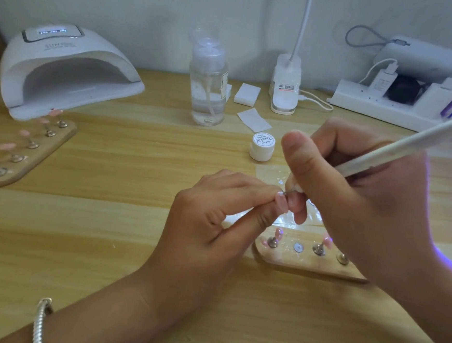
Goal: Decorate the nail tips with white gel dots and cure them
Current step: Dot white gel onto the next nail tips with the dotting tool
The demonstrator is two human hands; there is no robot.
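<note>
Bracelet (41, 322) on the left wrist. Left hand (215, 224) pinches a pink nail tip (282, 202) just beyond the near wooden holder (293, 262). Right hand (352, 203) grips the white dotting pen (399, 150), its tip at the nail. Risk: a slipping pinch or tremor likely smears the uncured dots. Curing lamp (65, 69) sits well apart.

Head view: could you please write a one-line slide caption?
Left hand pinches a pink nail tip; right hand holds a white pen to it.
</note>
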